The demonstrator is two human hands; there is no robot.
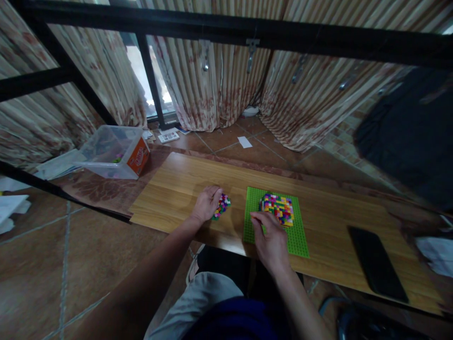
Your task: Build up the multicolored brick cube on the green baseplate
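Note:
A small heap of mixed-colour toy building bricks (222, 205) lies on the wooden board. My left hand (206, 204) rests against the heap's left side, fingers loosely bent and apart, with no brick visibly gripped. To the right lies a green studded baseplate (250, 203). On it stands a low multicoloured brick block (279, 208), roughly rectangular with rounded corners. My right hand (272, 238) is over the plate's front left part, close to the block's near side. Its thumb and index finger are pinched together; whatever is between them is too small to make out.
A black phone-like slab (377, 262) lies on the right of the wooden board (325, 226). A clear plastic box (106, 151) with an orange label and a few bricks stands at the far left. A dark metal rail (226, 28) crosses above, before striped curtains (233, 85).

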